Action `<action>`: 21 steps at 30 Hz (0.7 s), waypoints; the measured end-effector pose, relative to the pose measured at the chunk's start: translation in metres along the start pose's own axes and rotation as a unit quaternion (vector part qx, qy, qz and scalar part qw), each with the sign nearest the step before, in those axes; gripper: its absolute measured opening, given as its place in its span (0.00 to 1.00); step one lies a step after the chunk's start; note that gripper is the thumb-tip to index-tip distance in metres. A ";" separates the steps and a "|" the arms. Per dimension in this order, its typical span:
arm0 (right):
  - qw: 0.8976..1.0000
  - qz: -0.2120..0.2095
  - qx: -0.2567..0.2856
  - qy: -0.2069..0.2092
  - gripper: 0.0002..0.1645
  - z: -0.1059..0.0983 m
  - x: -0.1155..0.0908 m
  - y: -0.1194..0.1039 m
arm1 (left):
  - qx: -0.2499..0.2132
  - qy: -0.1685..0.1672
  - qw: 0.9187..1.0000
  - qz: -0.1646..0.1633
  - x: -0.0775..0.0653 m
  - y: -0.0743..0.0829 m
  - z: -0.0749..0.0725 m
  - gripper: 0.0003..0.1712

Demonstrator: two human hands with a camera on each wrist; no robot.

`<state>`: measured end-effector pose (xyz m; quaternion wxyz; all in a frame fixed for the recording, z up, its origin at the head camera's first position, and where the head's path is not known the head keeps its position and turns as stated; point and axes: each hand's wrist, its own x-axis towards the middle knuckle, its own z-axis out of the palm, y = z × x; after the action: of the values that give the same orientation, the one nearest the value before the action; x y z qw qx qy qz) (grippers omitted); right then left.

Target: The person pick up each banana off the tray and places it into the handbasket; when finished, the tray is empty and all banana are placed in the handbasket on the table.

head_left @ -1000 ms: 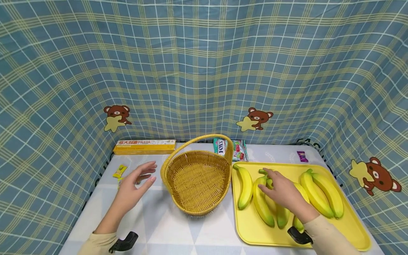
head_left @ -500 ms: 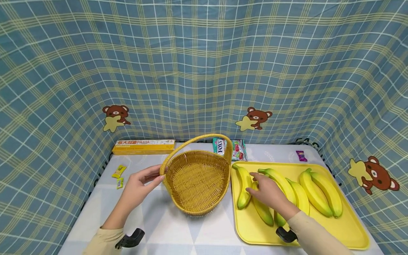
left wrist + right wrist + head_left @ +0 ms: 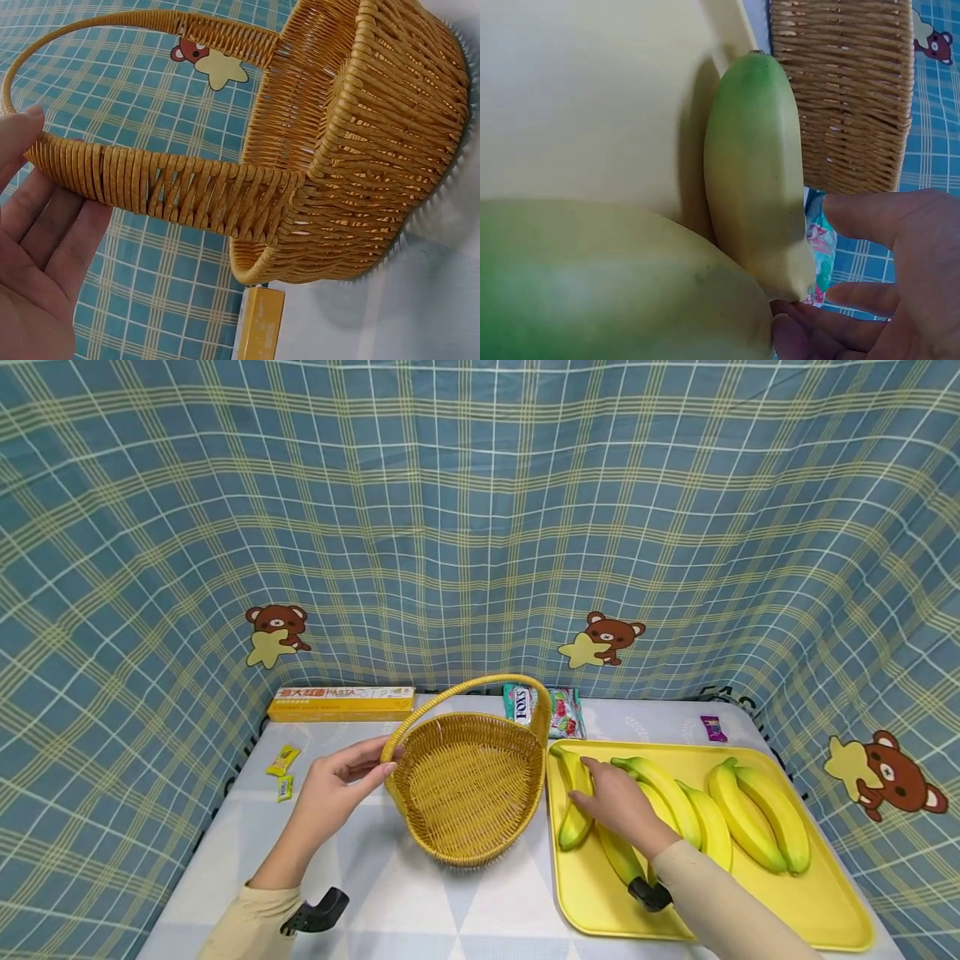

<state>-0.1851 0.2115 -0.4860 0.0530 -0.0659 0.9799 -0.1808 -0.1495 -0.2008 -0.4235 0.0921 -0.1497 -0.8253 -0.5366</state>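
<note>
My left hand (image 3: 333, 789) holds the handle of a woven yellow basket (image 3: 468, 724) at its left side. In the left wrist view the thumb lies on one face of the handle (image 3: 127, 178), the other fingers behind it. To the right, a yellow tray (image 3: 600, 920) carries several yellow-green bananas. Over the leftmost banana (image 3: 573, 829) reaches my right hand (image 3: 618, 802), thumb and forefinger spread across it. The right wrist view shows the thumb (image 3: 855, 214) just beside that banana (image 3: 751, 165) and other fingertips near its lower end. A second banana (image 3: 622, 281) lies close by.
Behind the basket lie a pasta box (image 3: 341, 706) and a teal candy bag (image 3: 564, 714). Two small yellow-green wrapped sweets (image 3: 283, 760) lie at the left. Beyond the tray sits a purple sweet (image 3: 714, 728). A plaid curtain (image 3: 465, 527) encloses the table.
My left hand has moved right to the basket handle and taken hold of it. The right hand has moved left across the bananas to the leftmost one.
</note>
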 end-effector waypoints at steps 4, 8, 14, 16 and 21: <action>1.000 0.000 -0.006 -0.004 0.42 0.003 0.005 0.001 | -0.008 -0.002 1.000 -0.007 0.000 0.001 0.001 0.21; 1.000 0.004 -0.014 -0.007 0.42 0.006 0.009 0.004 | -0.006 -0.006 1.000 -0.007 0.000 0.002 0.001 0.22; 1.000 0.008 -0.025 -0.004 0.42 0.011 0.013 0.006 | -0.010 -0.008 1.000 0.003 0.001 0.001 0.001 0.21; 1.000 0.009 -0.025 0.001 0.42 0.012 0.014 0.006 | -0.011 -0.008 1.000 0.005 0.001 0.001 0.001 0.20; 1.000 0.008 -0.015 0.015 0.40 0.013 0.014 0.007 | -0.014 -0.011 1.000 0.004 0.001 0.001 0.001 0.21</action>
<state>-0.1983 0.2112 -0.5022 0.0386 -0.0566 0.9837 -0.1662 -0.1506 -0.1991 -0.4231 0.0835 -0.1598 -0.8184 -0.5457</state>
